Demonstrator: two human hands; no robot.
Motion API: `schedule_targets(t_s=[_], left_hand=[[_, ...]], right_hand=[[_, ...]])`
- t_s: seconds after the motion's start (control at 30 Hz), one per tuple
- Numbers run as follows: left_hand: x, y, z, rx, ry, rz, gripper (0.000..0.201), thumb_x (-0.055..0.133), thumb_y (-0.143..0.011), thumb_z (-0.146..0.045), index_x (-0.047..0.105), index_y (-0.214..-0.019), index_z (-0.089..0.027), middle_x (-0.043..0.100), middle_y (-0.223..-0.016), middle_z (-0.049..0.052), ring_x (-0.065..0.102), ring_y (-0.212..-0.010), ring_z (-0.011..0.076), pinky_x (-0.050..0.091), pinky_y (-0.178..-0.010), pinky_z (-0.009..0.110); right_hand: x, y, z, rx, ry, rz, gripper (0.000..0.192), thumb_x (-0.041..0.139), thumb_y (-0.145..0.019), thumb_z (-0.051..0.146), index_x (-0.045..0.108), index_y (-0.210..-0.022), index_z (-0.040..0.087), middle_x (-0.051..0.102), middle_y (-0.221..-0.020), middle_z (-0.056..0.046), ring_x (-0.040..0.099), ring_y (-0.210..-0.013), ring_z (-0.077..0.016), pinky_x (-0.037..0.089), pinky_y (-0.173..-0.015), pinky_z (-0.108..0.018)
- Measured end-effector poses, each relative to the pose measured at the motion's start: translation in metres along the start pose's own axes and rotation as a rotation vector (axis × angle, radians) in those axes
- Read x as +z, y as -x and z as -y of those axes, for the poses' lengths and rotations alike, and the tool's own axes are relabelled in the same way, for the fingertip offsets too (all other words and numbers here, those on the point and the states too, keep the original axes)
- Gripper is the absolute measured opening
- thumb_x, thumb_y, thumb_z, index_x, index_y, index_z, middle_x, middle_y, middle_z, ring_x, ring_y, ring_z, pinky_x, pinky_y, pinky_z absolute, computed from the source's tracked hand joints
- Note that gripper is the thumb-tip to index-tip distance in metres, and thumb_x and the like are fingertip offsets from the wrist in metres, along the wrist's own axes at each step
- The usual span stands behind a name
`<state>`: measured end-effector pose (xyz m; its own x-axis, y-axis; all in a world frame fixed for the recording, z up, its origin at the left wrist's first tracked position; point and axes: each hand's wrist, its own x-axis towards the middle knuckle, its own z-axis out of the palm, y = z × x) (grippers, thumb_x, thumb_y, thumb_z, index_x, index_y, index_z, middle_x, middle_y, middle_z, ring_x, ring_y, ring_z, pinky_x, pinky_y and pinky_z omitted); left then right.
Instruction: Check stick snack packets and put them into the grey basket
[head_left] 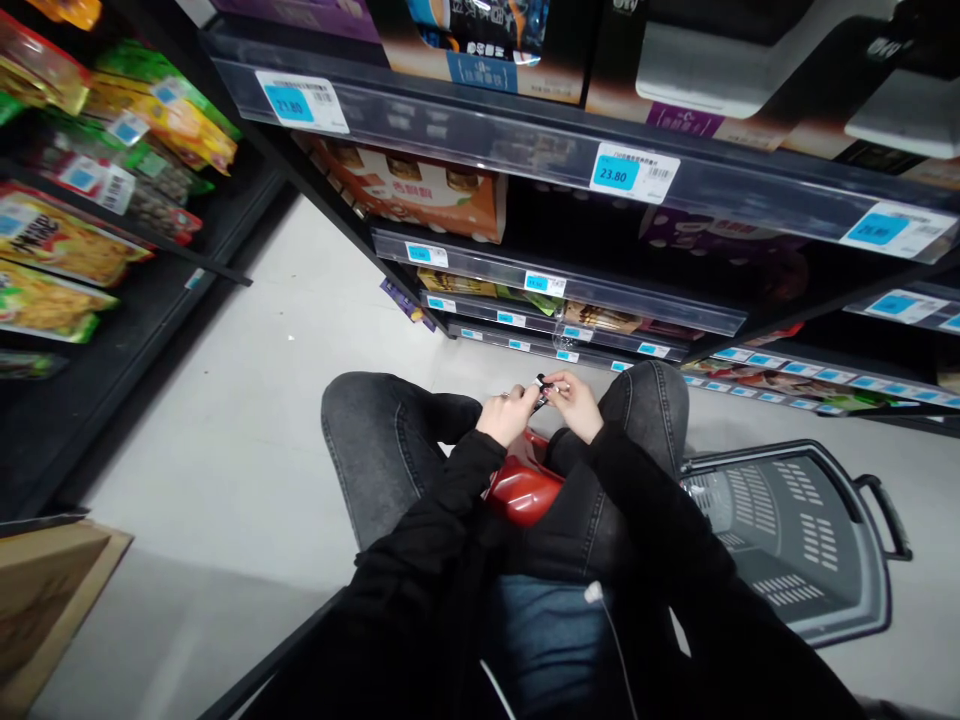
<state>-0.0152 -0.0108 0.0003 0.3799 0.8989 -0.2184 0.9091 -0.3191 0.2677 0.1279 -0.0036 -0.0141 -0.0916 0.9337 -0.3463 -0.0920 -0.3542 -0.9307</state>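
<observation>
between both knees, left hand and right hand half-hide a small dark object.

Both hands meet above the knees, left hand just beside right hand, a small object pinched between them. Directly below the hands a pouch lies in the lap. Shopping basket on the floor right of the hands; shelves ahead, snack rack far left.
</observation>
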Motion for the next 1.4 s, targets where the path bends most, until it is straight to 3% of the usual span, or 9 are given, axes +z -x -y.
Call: schedule_targets(t_s=[0.2, 0.43, 0.6, 0.67, 0.77, 0.93, 1.13, 1.4], left_hand=[[0.0, -0.003, -0.003, -0.038, 0.093, -0.056, 0.037, 0.023, -0.092, -0.032, 0.055, -0.1, -0.017, 0.057, -0.089, 0.01, 0.06, -0.073, 0.0191, 0.042, -0.063, 0.028], [0.011, -0.004, -0.002, -0.023, 0.462, -0.33, 0.028, 0.035, -0.088, -0.03, 0.059, -0.081, -0.016, 0.049, -0.1, 0.008, 0.055, -0.073, 0.0129, 0.043, -0.071, 0.026], [0.013, -0.005, -0.001, -0.088, 0.672, -0.4, 0.031, 0.048, -0.082, -0.035, 0.049, -0.057, -0.016, 0.054, -0.073, 0.002, 0.052, -0.065, 0.011, 0.041, -0.065, 0.023], [0.012, -0.005, -0.001, -0.199, 0.786, -0.378, 0.03, 0.056, -0.076, -0.039, 0.047, -0.057, -0.017, 0.053, -0.061, -0.002, 0.05, -0.056, 0.0095, 0.04, -0.059, 0.022], [0.011, -0.007, -0.002, -0.309, 1.009, -0.27, 0.025, 0.062, -0.069, -0.039, 0.052, -0.075, -0.017, 0.058, -0.06, -0.003, 0.052, -0.051, 0.0093, 0.039, -0.054, 0.021], [0.013, -0.012, 0.001, -0.21, 1.232, -0.029, 0.028, 0.061, -0.069, -0.039, 0.061, -0.079, -0.013, 0.059, -0.056, -0.001, 0.053, -0.052, 0.0106, 0.039, -0.054, 0.021], [0.012, -0.012, 0.003, -0.235, 1.442, 0.182, 0.035, 0.07, -0.058, -0.035, 0.063, -0.082, -0.01, 0.059, -0.055, -0.002, 0.05, -0.048, 0.0088, 0.039, -0.048, 0.02], [0.016, -0.011, 0.007, -0.261, 1.457, 0.179, 0.033, 0.074, -0.053, -0.037, 0.061, -0.068, -0.011, 0.062, -0.057, 0.001, 0.055, -0.05, 0.0107, 0.043, -0.049, 0.021]], right_hand=[[-0.002, -0.004, 0.0, -0.001, -0.031, 0.029, 0.024, 0.061, -0.065, 0.028, 0.054, -0.087, 0.02, 0.066, -0.077, -0.001, 0.064, -0.072, -0.0142, 0.053, -0.072, -0.032], [-0.005, -0.004, 0.007, -0.013, 0.001, 0.068, 0.028, 0.063, -0.064, 0.028, 0.057, -0.09, 0.02, 0.067, -0.077, -0.002, 0.064, -0.071, -0.0155, 0.052, -0.07, -0.032], [-0.005, -0.005, 0.005, -0.059, 0.064, -0.041, 0.023, 0.063, -0.064, 0.03, 0.059, -0.082, 0.017, 0.067, -0.077, -0.003, 0.062, -0.068, -0.0147, 0.05, -0.065, -0.028], [-0.005, -0.004, 0.005, -0.081, 0.075, -0.063, 0.022, 0.063, -0.064, 0.03, 0.059, -0.08, 0.016, 0.067, -0.076, -0.003, 0.062, -0.067, -0.0142, 0.049, -0.064, -0.027], [-0.005, -0.003, 0.005, -0.123, 0.105, -0.114, 0.019, 0.063, -0.064, 0.029, 0.06, -0.077, 0.016, 0.066, -0.073, -0.003, 0.061, -0.065, -0.0134, 0.046, -0.06, -0.024], [-0.003, -0.002, 0.002, -0.164, 0.136, -0.186, 0.015, 0.063, -0.064, 0.026, 0.058, -0.073, 0.016, 0.063, -0.064, 0.0, 0.057, -0.056, -0.0118, 0.042, -0.054, -0.023], [-0.003, -0.004, -0.003, -0.185, 0.209, -0.241, 0.016, 0.062, -0.066, 0.03, 0.058, -0.074, 0.017, 0.061, -0.059, 0.001, 0.054, -0.053, -0.0111, 0.04, -0.053, -0.022], [-0.004, -0.007, -0.001, -0.156, 0.206, -0.079, 0.02, 0.066, -0.063, 0.031, 0.063, -0.077, 0.017, 0.067, -0.076, -0.004, 0.062, -0.07, -0.0156, 0.046, -0.066, -0.026]])
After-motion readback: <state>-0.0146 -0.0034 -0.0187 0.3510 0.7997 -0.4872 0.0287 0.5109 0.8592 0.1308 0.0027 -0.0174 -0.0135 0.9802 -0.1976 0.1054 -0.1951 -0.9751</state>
